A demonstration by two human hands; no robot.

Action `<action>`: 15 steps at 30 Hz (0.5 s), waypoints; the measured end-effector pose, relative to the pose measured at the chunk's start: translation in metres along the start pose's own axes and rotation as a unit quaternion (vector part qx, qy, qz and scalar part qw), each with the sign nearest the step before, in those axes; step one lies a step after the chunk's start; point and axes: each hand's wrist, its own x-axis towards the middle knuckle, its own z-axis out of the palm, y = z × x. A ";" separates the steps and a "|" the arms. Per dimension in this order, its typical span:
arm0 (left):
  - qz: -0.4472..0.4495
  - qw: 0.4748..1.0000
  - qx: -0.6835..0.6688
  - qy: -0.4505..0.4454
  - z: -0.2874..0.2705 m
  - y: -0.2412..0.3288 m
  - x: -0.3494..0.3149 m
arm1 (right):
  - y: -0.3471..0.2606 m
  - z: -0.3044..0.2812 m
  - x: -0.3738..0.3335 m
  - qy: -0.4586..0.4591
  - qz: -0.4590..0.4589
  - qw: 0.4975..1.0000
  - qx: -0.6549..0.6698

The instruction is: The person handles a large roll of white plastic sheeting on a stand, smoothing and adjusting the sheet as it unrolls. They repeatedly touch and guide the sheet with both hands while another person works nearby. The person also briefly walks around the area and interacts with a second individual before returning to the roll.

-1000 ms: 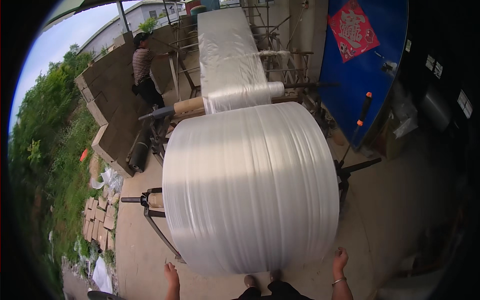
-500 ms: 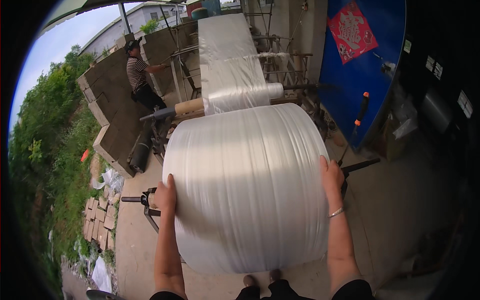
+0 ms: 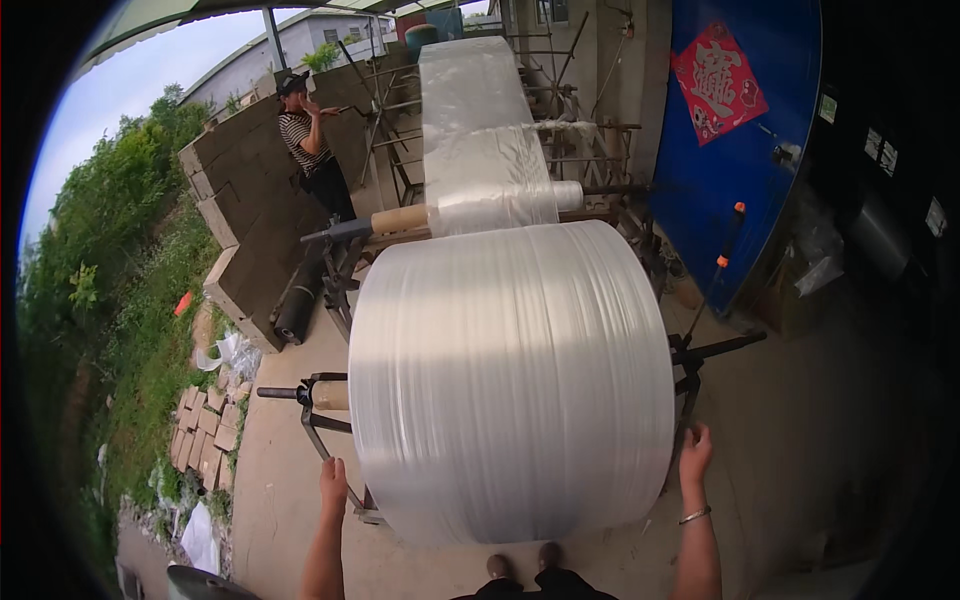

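A wide roll of clear plastic film (image 3: 510,385) fills the middle, mounted on a bar in a metal stand (image 3: 318,437). Its brown core (image 3: 330,396) sticks out at the left. My left hand (image 3: 333,484) is beside the roll's lower left edge, loosely curled, with a small gap and nothing in it. On the other side, my right hand (image 3: 696,455), a bracelet on its wrist, is raised just off the roll's right edge, fingers loosely apart and holding nothing. Beyond the roll, a film sheet (image 3: 475,110) stretches away over a thinner roller (image 3: 400,219).
A co-worker (image 3: 312,150) in a striped shirt stands at the far left by a block wall (image 3: 235,180). An orange-tipped dark rod (image 3: 722,262) leans near the blue door (image 3: 740,60). Stacked bricks (image 3: 205,430) lie at left. The bar's end (image 3: 735,345) juts out at right.
Both my hands have come off the roll's side edges and moved down and toward me. The co-worker has raised a hand near the head. The whole view has shifted slightly.
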 end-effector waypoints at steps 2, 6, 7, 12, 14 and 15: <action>0.149 0.988 -0.043 0.021 0.021 0.089 0.074 | -0.086 0.010 0.072 0.001 -0.070 0.992 0.109; 0.327 0.944 0.009 0.037 0.044 0.262 0.106 | -0.220 0.031 0.140 0.006 -0.210 0.978 -0.013; 0.349 0.935 0.032 0.060 0.052 0.275 0.106 | -0.223 0.044 0.151 0.017 -0.236 0.970 -0.062; 0.161 0.979 0.072 0.101 0.069 0.224 0.057 | -0.167 0.063 0.107 -0.116 -0.023 0.990 -0.080; 0.092 0.989 0.089 0.072 0.059 0.184 -0.013 | -0.096 0.031 0.034 -0.084 -0.031 0.994 -0.056; 0.131 0.988 0.035 0.078 0.058 0.124 -0.041 | -0.068 0.017 -0.015 -0.045 -0.087 0.995 0.011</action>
